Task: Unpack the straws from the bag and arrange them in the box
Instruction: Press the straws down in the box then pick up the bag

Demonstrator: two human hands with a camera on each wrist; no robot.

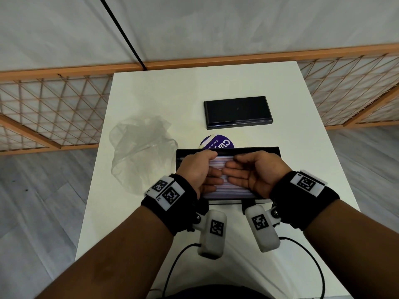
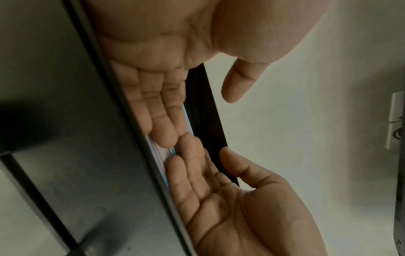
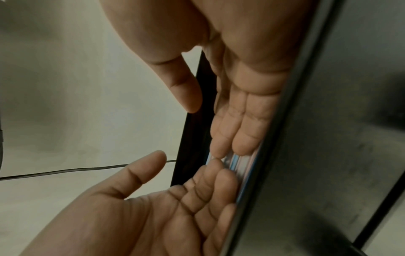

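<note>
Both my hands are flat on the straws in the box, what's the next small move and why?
Probably sweep both hands outward to level the straws. The left hand and right hand lie flat on them mid-box, fingers straight, gripping nothing. The bag lies crumpled and looks empty; the lid waits behind.

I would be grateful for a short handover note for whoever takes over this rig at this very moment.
Left hand: open, straight fingers pressing flat on the straws.
Right hand: open, likewise flat on them, fingertips meeting the left's.
Pastel striped straws: lying side by side in the shallow black rectangular box at the near middle of the white table.
Crumpled clear plastic bag: left of the box, apparently empty.
Flat black lid: farther back.
Done: straws unpacked and in the box.
Left: finish levelling them.
</note>
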